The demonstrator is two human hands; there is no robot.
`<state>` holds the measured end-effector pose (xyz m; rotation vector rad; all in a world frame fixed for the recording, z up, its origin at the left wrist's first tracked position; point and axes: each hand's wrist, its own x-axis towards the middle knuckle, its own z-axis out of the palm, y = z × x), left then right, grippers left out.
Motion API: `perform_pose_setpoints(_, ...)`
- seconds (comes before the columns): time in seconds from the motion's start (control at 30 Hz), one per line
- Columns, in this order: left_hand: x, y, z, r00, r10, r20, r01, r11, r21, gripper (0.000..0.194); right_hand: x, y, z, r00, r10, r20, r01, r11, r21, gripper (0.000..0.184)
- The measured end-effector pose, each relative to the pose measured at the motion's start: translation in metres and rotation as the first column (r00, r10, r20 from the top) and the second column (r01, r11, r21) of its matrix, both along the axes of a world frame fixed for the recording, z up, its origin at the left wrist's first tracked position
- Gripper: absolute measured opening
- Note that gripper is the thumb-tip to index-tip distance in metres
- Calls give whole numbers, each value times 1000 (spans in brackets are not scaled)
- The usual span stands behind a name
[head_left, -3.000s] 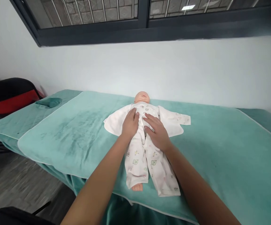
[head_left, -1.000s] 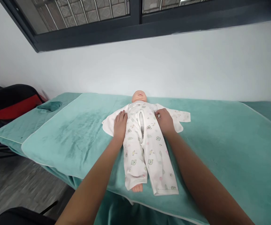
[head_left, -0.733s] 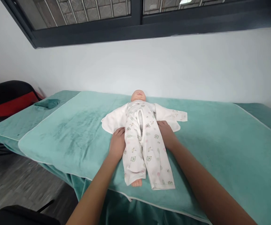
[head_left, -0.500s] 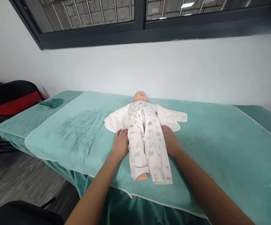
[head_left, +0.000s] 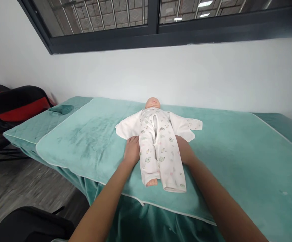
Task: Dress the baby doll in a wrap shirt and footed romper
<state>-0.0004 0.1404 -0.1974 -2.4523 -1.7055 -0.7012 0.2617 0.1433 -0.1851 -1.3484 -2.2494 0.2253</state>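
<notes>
A baby doll lies on its back on a teal towel, head toward the wall. It wears a white printed romper whose upper sides spread out flat like wings. One bare foot pokes out of the left trouser leg. My left hand lies flat on the towel against the romper's left side, fingers stretched. My right hand rests against the romper's right side at hip height, fingers partly tucked under the cloth edge.
The towel covers a teal bed along a white wall under a dark-framed window. A small teal pad lies at the bed's far left end. Black and red chairs stand to the left, and a dark seat below.
Both hands slid from the doll's chest out to its shoulders, then down along the romper's sides to hip level. The camera shifted slightly right.
</notes>
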Motion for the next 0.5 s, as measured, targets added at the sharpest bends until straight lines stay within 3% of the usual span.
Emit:
perform_pose_setpoints(0.23, -1, -7, -1, 987, 148, -56, -145, 988, 59, 21, -1, -4, 4, 996, 62, -67, -62, 998, 9, 24)
perform_pose_setpoints(0.37, -2, -10, -1, 988, 148, -45, -145, 988, 52, 22, 0, -7, 3, 983, 76, -165, -92, 992, -90, 18)
perform_pose_setpoints(0.43, -3, -9, -2, 989, 151, -13, -150, 989, 16, 23, 3, -5, 1, 973, -19, -231, -12, 991, -130, 19)
perform_pose_setpoints(0.5, -4, -8, -4, 987, 160, 10, -160, 987, -11, 24, 11, 1, -2, 922, -225, -315, 195, 973, -124, 25)
